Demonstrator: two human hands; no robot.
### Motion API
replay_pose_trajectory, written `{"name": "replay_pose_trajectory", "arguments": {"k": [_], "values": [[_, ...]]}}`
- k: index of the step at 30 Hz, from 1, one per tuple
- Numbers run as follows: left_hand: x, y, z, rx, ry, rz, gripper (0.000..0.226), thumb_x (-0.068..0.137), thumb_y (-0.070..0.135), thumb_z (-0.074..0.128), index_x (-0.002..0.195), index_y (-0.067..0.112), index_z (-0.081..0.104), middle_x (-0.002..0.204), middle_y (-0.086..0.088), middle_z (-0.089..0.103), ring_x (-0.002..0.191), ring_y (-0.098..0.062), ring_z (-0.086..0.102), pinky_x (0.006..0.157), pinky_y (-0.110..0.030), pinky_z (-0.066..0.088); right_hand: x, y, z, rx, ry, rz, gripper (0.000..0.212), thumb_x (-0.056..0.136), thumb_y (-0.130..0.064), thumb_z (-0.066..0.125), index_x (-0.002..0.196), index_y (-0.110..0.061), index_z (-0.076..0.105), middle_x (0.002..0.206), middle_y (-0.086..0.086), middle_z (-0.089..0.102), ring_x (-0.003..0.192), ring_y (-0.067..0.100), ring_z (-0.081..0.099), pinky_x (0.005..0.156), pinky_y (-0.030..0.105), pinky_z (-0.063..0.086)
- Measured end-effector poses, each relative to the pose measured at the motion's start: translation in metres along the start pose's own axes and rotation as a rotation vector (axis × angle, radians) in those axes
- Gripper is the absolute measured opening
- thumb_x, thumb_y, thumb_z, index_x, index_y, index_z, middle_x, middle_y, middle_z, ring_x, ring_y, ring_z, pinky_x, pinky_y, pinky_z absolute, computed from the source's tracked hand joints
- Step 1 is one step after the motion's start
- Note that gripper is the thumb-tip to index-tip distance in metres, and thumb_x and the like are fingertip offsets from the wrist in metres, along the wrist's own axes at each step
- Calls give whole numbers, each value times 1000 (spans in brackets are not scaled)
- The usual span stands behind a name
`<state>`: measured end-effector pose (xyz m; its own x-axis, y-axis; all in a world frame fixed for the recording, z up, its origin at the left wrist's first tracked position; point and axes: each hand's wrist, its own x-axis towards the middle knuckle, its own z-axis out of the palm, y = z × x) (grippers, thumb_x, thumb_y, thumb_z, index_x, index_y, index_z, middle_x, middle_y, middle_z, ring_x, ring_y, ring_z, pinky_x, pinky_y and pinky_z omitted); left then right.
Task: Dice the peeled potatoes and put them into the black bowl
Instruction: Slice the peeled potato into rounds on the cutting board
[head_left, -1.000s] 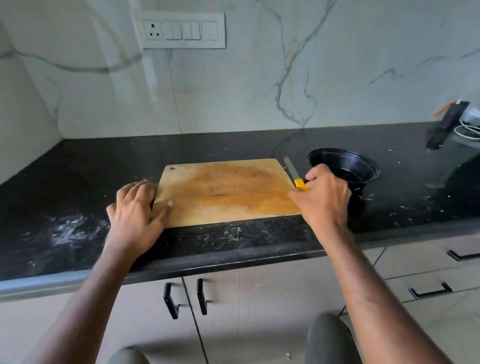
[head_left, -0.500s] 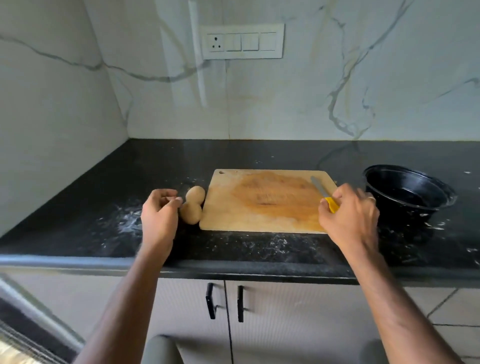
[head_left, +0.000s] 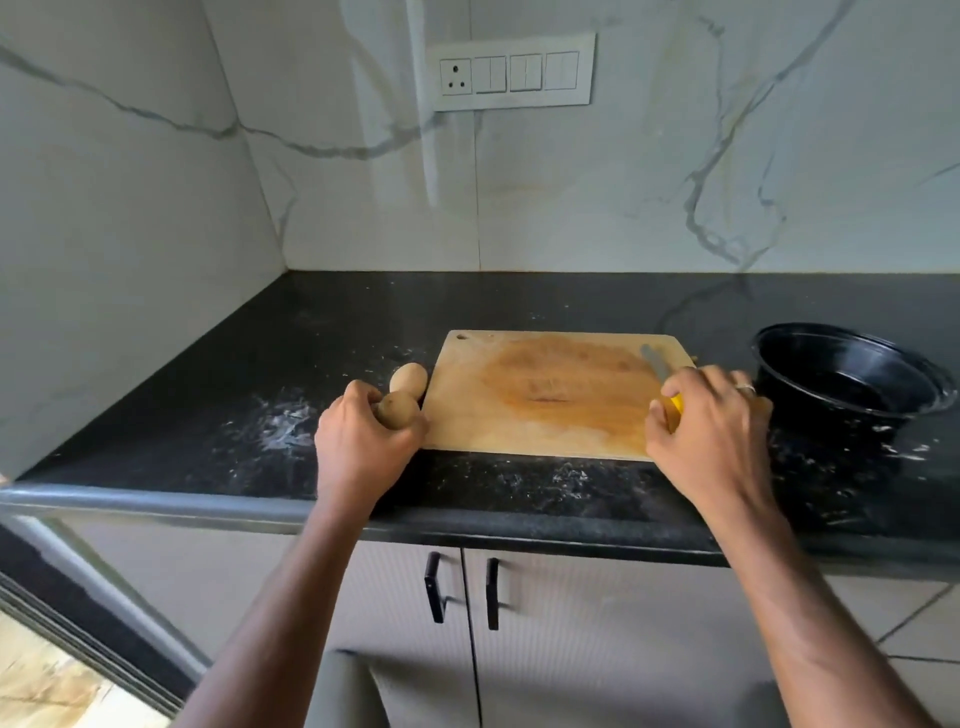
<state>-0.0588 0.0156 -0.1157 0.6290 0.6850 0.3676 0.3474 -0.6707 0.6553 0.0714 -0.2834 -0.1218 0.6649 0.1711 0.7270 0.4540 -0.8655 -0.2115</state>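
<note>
Two peeled potatoes lie on the black counter just left of the wooden cutting board (head_left: 550, 395). My left hand (head_left: 363, 441) grips the nearer potato (head_left: 399, 408); the farther potato (head_left: 409, 377) sits free behind it. My right hand (head_left: 711, 431) holds a knife (head_left: 658, 370) by its yellow handle at the board's right edge, its blade lying over the board. The black bowl (head_left: 852, 374) stands to the right of the board and looks empty.
The black counter (head_left: 363, 322) carries white smears left of the potatoes and near its front edge. Marble walls meet in a corner at the back left, with a switch panel (head_left: 511, 71) above. Cabinet doors with black handles (head_left: 462, 587) hang below the counter.
My left hand went from the board's left edge to the potatoes and closed round the nearer one. The view swung left. My right hand kept the knife at the board's right edge.
</note>
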Motion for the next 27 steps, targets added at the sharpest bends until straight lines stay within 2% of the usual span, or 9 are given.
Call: {"name": "replay_pose_trajectory", "arguments": {"k": [5, 7, 9, 12, 16, 21, 23, 25, 27], "values": [[-3, -1, 0, 0, 42, 29, 34, 78, 42, 77, 99, 17, 66, 89, 1, 65, 86, -23, 61, 75, -35, 45, -3, -1, -1, -12, -24, -13, 15, 76, -16, 73, 85, -12, 63, 86, 8, 60, 87, 35, 55, 72, 42, 40], [-6, 4, -3, -45, 100, 121, 37, 75, 39, 81, 104, 18, 68, 92, 3, 67, 84, -18, 61, 76, -31, 45, -2, -1, -1, -14, -28, -14, 14, 76, -17, 73, 86, -13, 63, 86, 7, 60, 86, 34, 55, 72, 41, 40], [-7, 18, -2, -95, 84, 259, 40, 74, 35, 84, 107, 18, 69, 94, 4, 68, 81, -14, 62, 74, -26, 46, -1, -1, -1, -13, -42, -6, 14, 76, -17, 73, 86, -13, 63, 86, 6, 60, 86, 34, 56, 72, 41, 40], [9, 48, 17, -166, -55, 455, 49, 76, 33, 84, 118, 15, 69, 104, 4, 69, 84, -11, 64, 76, -28, 53, -1, 0, 0, -8, -66, 5, 15, 77, -18, 73, 87, -14, 62, 87, 5, 59, 87, 32, 56, 72, 41, 42], [44, 92, 54, -183, -315, 639, 56, 82, 27, 79, 133, 15, 62, 121, 1, 67, 96, -8, 61, 90, -35, 54, -2, -1, -3, -16, -80, 24, 17, 76, -20, 73, 90, -15, 63, 87, 2, 59, 86, 29, 55, 72, 41, 44], [79, 115, 89, -135, -587, 746, 52, 78, 18, 83, 126, 13, 63, 114, 2, 67, 100, -13, 62, 93, -36, 52, 0, 1, -5, -51, -66, 91, 24, 73, -21, 79, 89, -15, 62, 85, 5, 60, 84, 31, 55, 71, 40, 48], [87, 112, 99, -102, -646, 769, 48, 79, 18, 82, 123, 18, 63, 116, 6, 66, 104, -10, 61, 92, -27, 50, 3, 4, -3, -62, -90, 136, 26, 74, -23, 79, 93, -14, 63, 85, 6, 62, 84, 32, 57, 72, 41, 51], [92, 107, 106, -134, -661, 787, 47, 79, 17, 82, 123, 20, 65, 118, 8, 66, 106, -8, 61, 88, -11, 44, 6, 7, 3, -70, -115, 183, 27, 75, -26, 79, 95, -14, 65, 86, 7, 66, 82, 33, 59, 72, 42, 52], [92, 104, 109, -201, -657, 800, 49, 78, 23, 86, 123, 21, 67, 117, 11, 67, 106, -3, 61, 89, -6, 41, 7, 10, 7, -72, -117, 217, 24, 76, -27, 79, 92, -13, 67, 83, 8, 67, 79, 34, 60, 71, 41, 52]]}}
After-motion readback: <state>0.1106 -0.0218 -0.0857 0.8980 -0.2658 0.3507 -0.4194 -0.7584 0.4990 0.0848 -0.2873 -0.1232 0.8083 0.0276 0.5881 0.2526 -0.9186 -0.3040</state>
